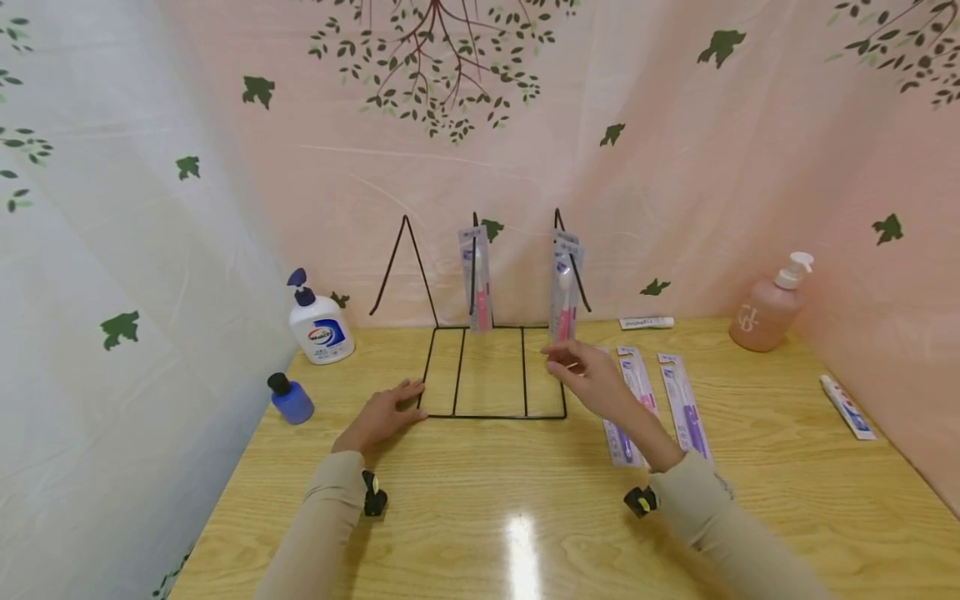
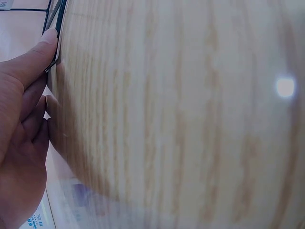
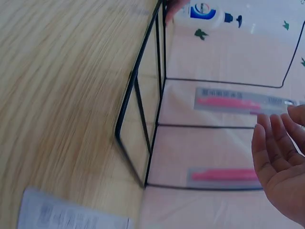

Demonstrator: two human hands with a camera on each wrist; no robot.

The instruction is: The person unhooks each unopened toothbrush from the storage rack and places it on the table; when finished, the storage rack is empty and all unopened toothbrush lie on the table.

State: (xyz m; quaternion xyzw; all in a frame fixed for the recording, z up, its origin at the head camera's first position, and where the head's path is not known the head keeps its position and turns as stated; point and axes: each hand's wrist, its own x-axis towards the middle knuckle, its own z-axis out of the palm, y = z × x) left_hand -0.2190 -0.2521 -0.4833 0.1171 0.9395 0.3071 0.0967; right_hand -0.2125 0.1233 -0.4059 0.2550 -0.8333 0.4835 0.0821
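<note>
The left hand (image 1: 382,414) rests flat, steadying the light, stiff black wire rack (image 1: 491,371) at its front-left corner, while the right hand (image 1: 592,377) hovers loosely open and empty beside a hanging pink toothbrush pack (image 1: 564,287), best pinched by its card edge.

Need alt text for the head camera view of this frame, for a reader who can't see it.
A person's left hand rests flat on a wooden table at the corner of a black wire rack, while the open right hand hovers by a packaged pink toothbrush hanging on it. A second pink one hangs alongside; more packs lie right.
</note>
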